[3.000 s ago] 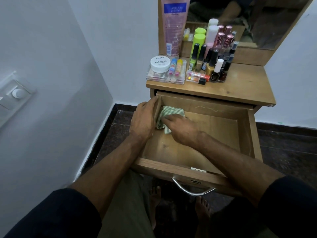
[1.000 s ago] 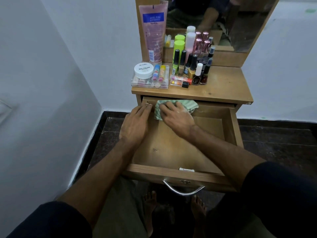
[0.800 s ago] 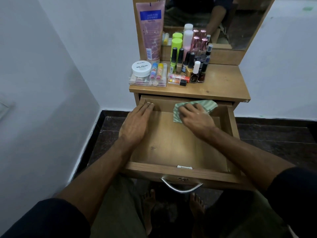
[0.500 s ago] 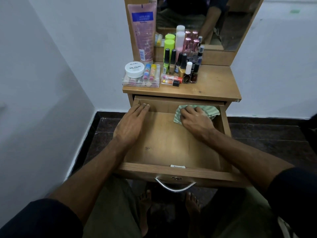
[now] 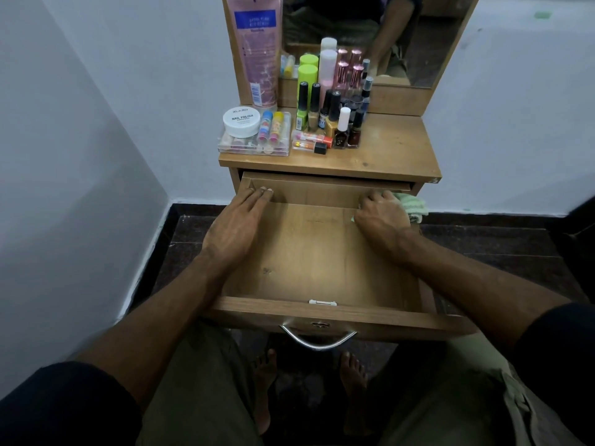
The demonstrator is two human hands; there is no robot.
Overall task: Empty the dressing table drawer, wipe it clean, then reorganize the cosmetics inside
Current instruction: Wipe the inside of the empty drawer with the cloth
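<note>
The wooden drawer (image 5: 315,262) is pulled out and holds no cosmetics. My left hand (image 5: 236,226) lies flat along its left side, fingertips touching the back wall. My right hand (image 5: 381,218) presses a green striped cloth (image 5: 413,206) into the back right corner; the cloth bulges over the right wall. On the tabletop (image 5: 392,149) stand the cosmetics: a white nail polish jar (image 5: 241,120) on a clear case (image 5: 254,143), nail polish bottles (image 5: 331,120), a tall pink tube (image 5: 257,49).
A mirror (image 5: 380,37) rises behind the tabletop. White walls close in on the left and behind. A metal handle (image 5: 318,341) sticks out of the drawer front. My knees and bare feet are below the drawer on a dark floor.
My right hand has slid the cloth along the back wall from the left corner to the right corner. My left hand has stayed on the drawer's left side.
</note>
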